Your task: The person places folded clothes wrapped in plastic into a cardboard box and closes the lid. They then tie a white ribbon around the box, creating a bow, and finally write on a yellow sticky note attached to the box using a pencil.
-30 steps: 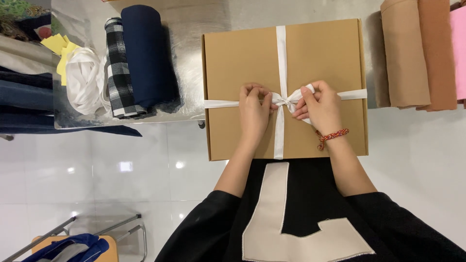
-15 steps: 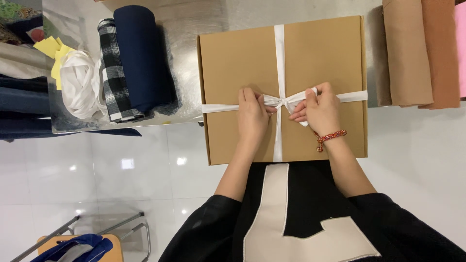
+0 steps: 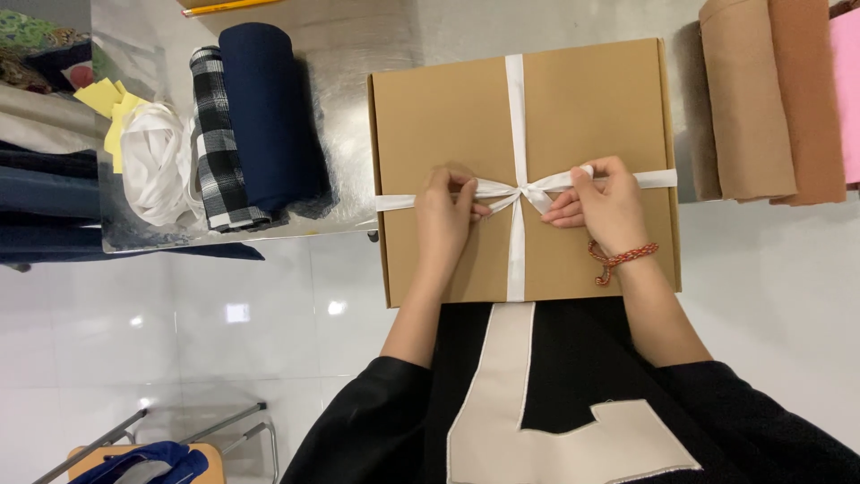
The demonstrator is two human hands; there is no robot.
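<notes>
Work surface and floor, seen from above.

Before me: 1 shiny metal table [image 3: 358,54], reflective, its edge running left to right. On its left part, 1 navy fabric roll [image 3: 269,112], 1 black-and-white checked roll [image 3: 215,143], 1 bundle of white ribbon [image 3: 157,170], yellow paper slips [image 3: 107,108]. At far left, folded dark blue cloth [image 3: 45,193] and a patterned green fabric [image 3: 36,31]. At right, 2 tan rolls [image 3: 761,99] and 1 pink roll [image 3: 847,90]. Below, glossy white floor tiles [image 3: 179,332] with bright spots of overhead light; 1 metal-framed stool [image 3: 179,430] at lower left.
</notes>
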